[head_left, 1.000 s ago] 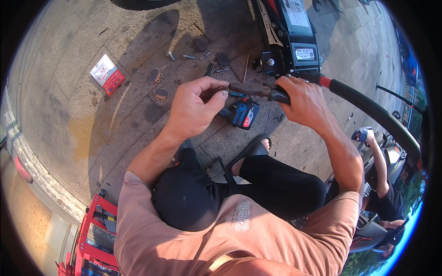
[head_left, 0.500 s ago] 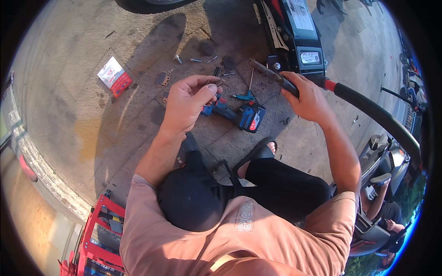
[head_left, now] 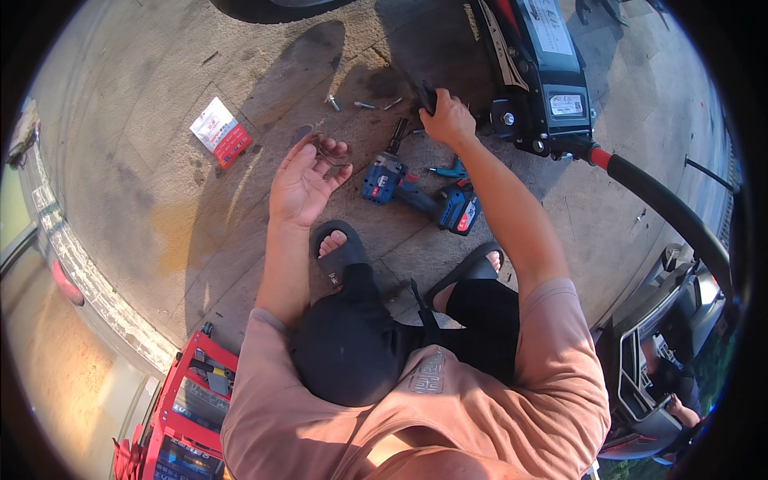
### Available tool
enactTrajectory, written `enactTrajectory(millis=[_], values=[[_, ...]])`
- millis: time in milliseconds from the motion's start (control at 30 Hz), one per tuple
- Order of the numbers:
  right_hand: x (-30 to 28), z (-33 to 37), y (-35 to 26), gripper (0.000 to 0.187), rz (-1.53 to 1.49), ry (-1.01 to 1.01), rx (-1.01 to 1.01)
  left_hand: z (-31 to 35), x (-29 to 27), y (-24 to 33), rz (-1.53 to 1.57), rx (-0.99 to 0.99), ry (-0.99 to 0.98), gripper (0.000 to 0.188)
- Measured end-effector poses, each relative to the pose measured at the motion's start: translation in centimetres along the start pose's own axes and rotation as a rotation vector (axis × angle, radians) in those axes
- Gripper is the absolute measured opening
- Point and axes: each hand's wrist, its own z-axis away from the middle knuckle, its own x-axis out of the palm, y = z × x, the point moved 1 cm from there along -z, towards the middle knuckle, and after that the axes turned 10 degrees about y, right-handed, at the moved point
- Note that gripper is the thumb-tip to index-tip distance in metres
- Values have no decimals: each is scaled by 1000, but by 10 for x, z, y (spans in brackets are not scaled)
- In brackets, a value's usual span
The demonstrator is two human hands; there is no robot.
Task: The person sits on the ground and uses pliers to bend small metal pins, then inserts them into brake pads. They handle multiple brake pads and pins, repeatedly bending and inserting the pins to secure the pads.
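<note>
My left hand (head_left: 304, 184) is palm up at the middle left, its fingers curled round a thin, bent brownish metal clip (head_left: 324, 150). My right hand (head_left: 450, 122) is closed round the black handle of a long tool (head_left: 429, 98), whose far end is dark and hard to make out. Between and below the hands a blue cordless impact wrench (head_left: 386, 178) with a black socket lies on the paving. A teal-handled tool (head_left: 450, 170) lies beside its battery, partly behind my right forearm.
Several bolts (head_left: 365, 106) lie beyond my hands. A red and white packet (head_left: 220, 133) is at left. At right stands a black floor jack (head_left: 552, 104) with a long padded handle (head_left: 664, 192). A red tool cart (head_left: 188, 384) is at lower left; a tyre (head_left: 276, 8) shows at the top.
My right hand has swung left and away from me with the tool, from beside the jack to near the bolts. My left hand has turned palm up and loosened from a pinch.
</note>
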Motion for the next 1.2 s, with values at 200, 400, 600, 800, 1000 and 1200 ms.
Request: enactTrajectory(millis=[200,400,600,800,1000,1200], values=[[4,-16,-17,52,57,190,-232,2,-76,22,-11,143,286,22],[54,25,-126,36,-319,-60,-725,12,-98,33,57,164,328,22],[88,36,-186,40,21,-27,-882,22,-94,39,89,174,308,22],[72,33,-182,32,-318,-203,-542,7,-62,40,15,212,235,21],[-15,29,-124,33,-1428,-407,334,-10,-1,26,-76,188,41,18],[-86,60,-81,21,-1737,-212,501,-10,58,-15,-266,178,18,17]])
